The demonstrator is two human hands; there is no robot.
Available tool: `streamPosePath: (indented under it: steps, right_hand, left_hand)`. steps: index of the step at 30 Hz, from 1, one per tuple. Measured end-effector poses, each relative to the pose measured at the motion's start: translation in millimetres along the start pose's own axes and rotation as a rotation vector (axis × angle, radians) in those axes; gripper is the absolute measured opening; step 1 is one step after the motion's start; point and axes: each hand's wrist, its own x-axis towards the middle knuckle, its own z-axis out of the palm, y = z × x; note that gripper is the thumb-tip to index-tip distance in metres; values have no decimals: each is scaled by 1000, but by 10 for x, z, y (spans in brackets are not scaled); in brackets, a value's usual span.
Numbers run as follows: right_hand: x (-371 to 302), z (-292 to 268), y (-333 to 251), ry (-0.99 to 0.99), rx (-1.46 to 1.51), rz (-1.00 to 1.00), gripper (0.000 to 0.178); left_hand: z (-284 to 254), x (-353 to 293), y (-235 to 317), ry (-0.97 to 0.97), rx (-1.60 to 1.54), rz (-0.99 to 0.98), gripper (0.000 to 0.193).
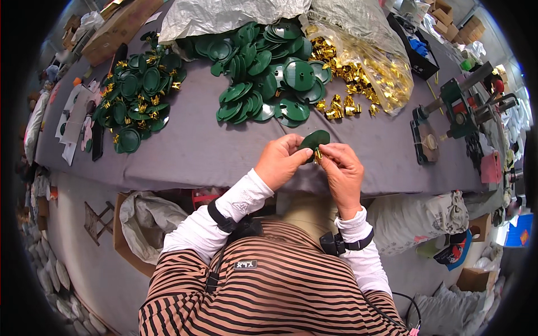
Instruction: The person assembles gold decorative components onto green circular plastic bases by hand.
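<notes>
Over the near edge of the table, my left hand (281,162) grips a round dark green plastic disc (315,138) by its left side, tilted up. Pinched in the fingers of my right hand (342,171) is a small shiny gold clip (318,155), held against the underside of the disc. Whether the two are joined cannot be made out. Beyond my hands lies a heap of loose green discs (299,75). Right of it, gold clips (358,70) spill from a clear plastic bag (397,84). A pile of discs with gold clips (151,81) sits at the left.
The table carries a grey cloth (190,140). White woven sacks (230,17) lie at the back. A green hand press (462,109) stands on the right, near a black box (414,50). Below the table are a sack-lined carton (140,224) and a folding stool (98,223).
</notes>
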Motion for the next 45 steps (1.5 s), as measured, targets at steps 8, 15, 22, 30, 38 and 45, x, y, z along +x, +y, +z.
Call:
streamPosePath:
  steps: [8, 15, 22, 30, 38, 45]
  right_hand:
    - [-76, -149, -13, -24, -25, 23, 20]
    - [-202, -160, 18, 19, -50, -87, 16]
    - [-251, 163, 179, 125, 756, 494, 26]
    - [144, 123, 198, 140, 700, 547, 28]
    - [344, -369, 344, 325, 1163, 503, 24]
    - [17, -410, 635, 285, 204, 84, 44]
  left_hand:
    - [135, -246, -21, 61, 272, 146, 19]
    - [199, -372, 78, 90, 569, 393, 15]
    - [76, -352, 35, 164, 562, 524, 19]
    - [-1122, 16, 601, 686, 847, 482, 23]
    - [-1018, 318, 665, 640, 1091, 784, 19]
    - [-351, 909, -98, 368, 1491, 545, 38]
